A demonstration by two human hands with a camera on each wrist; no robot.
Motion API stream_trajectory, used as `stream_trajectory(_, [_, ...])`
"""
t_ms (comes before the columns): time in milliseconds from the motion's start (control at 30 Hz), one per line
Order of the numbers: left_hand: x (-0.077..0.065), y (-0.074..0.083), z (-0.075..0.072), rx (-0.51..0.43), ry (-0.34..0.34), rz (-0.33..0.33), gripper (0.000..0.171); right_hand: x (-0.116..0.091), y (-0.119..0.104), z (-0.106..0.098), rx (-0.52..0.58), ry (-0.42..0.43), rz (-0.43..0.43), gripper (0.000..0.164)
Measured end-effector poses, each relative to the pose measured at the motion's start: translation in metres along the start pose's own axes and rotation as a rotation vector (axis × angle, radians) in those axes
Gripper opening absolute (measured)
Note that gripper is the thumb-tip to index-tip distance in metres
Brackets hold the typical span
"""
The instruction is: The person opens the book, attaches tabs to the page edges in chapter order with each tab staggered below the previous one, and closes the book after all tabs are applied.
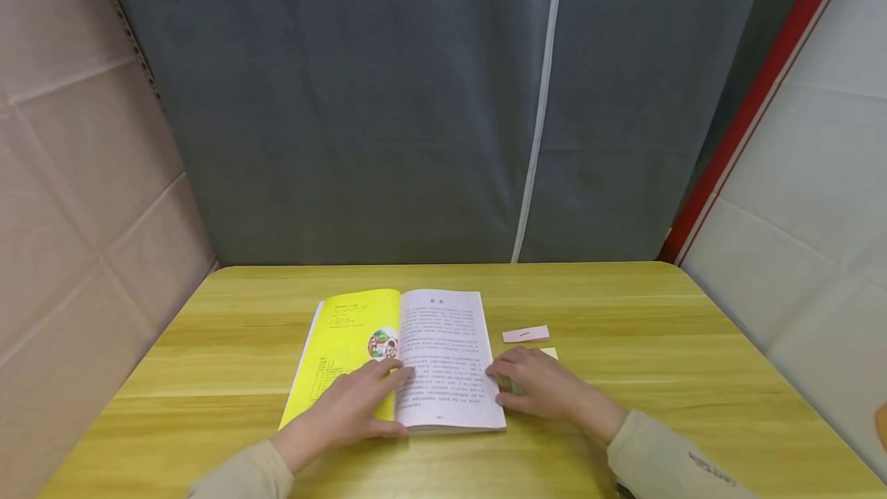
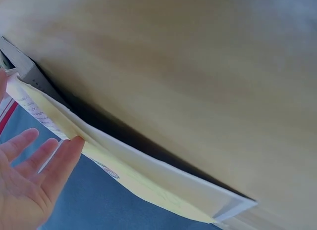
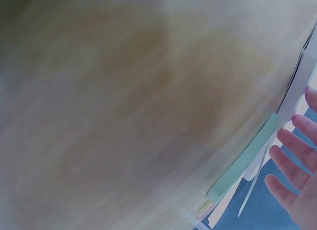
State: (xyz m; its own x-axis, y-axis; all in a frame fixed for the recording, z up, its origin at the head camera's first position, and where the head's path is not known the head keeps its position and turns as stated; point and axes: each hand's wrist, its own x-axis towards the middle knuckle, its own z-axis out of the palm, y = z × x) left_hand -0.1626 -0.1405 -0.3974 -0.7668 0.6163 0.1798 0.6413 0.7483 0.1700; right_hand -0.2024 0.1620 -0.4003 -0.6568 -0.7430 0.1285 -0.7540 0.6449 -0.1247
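1. Book [image 1: 450, 345], a paperback by its look, is lying spread on the desk [image 1: 596, 299] in front of you; a yellow page [image 1: 349, 318] is facing a white page [image 1: 443, 314] of print under a short heading.
2. Your left hand [image 1: 349, 399] is resting across the lower part of the gutter, its fingers fairly straight and reaching over toward the white page; it is gripping nothing.
3. Your right hand [image 1: 540, 383] is lying at the book's right edge, its fingers extended and slightly apart in the right wrist view, holding nothing that you are able to see; whether its fingertips are pressing the page, you cannot tell.
4. Around that hand, a pink slip [image 1: 525, 334] with one dark stroke is lying right of the book, a pale yellow slip [image 1: 550, 353] is showing partly from behind the hand, and a green strip [image 3: 242, 163] is lying just beside the book's edge.
5. As for progress, the opening is looking done, with no slip showing on either facing page; any handling of the slips is seeming undone, and you may still be settling the pages.
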Motion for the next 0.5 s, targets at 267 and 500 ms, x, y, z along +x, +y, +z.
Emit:
stream_trajectory(267, [-0.0042, -0.0034, -0.0013, -0.031, 0.040, 0.040, 0.069, -0.0003, 0.0000, 0.0010, 0.001, -0.007, 0.009, 0.035])
stream_trajectory(500, [-0.0068, -0.0060, -0.0015, -0.020, 0.043, 0.058, 0.067, -0.0003, 0.0001, 0.0014, -0.005, -0.004, 0.004, 0.034])
